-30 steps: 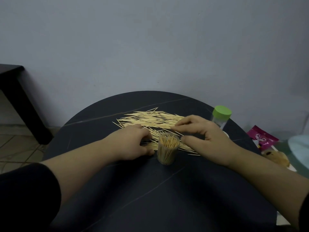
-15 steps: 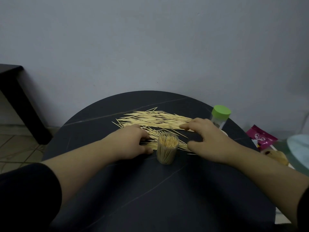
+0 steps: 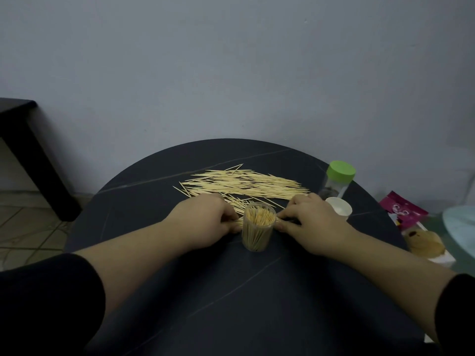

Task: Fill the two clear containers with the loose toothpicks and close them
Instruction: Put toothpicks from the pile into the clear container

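Pulled in since the earlier frame: right hand (image 3: pixel 314 222), off the right end of the toothpicks (image 3: pixel 244 185) and down to just right of the jar (image 3: pixel 258 228), baring a white lid (image 3: pixel 338 208) further right of the jar. Left hand (image 3: pixel 205 222) much as before, just left of the jar. Both curled, thumb against fingertips, each pinching one end of a small bundle lying just behind the jar. Jar upright on the table (image 3: pixel 231 304), uncapped, already packed nearly full with sticks standing on end. Rest of the toothpicks flat behind the jar, mostly parallel, lying crosswise. Second jar (image 3: pixel 338 181), green-capped, behind and well right of the jar; contents hard to tell. Handling, as a guess: light, stiff, thin, pointed, slick against one another; apt to fan out or roll; easily snapped by a hard squeeze. Best taken as an aligned bundle, held at both ends or mid-length, then tipped upright and dropped in. Clear jar probably light and easy to knock over; worth steadying by its wall. No label seen on either jar. Pink packet (image 3: pixel 403 213) far right of the jar, off the table: white print, too small to read.
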